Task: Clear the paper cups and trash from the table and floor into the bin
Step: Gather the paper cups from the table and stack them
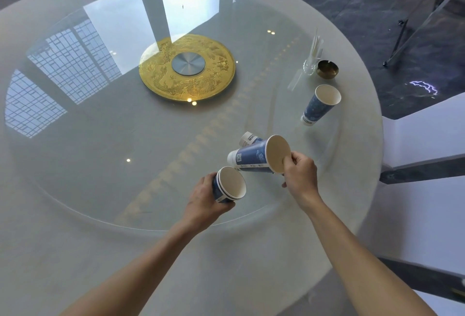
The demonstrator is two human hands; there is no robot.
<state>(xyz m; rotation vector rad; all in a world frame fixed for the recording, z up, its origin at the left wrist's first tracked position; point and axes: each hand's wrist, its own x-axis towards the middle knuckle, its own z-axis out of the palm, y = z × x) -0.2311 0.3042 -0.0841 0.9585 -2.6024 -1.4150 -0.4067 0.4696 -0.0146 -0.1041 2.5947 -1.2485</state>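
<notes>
My left hand (205, 198) grips a stack of blue paper cups (230, 186) with the mouth turned towards me, just above the glass turntable (100, 154). My right hand (300, 172) pinches the rim of another blue paper cup (254, 157), held on its side with its base pointing left towards the stack. The small white-and-blue shape behind it (247, 138) looks like its reflection in the glass. A third blue paper cup (320, 104) stands upright on the glass at the right. No bin is in view.
A round white table (63, 252) carries the glass turntable with a gold disc (187, 70) at its centre. A glass toothpick holder (310, 62) and a brass ashtray (328, 69) stand beyond the upright cup. White chairs (427, 134) sit at the right, on dark floor.
</notes>
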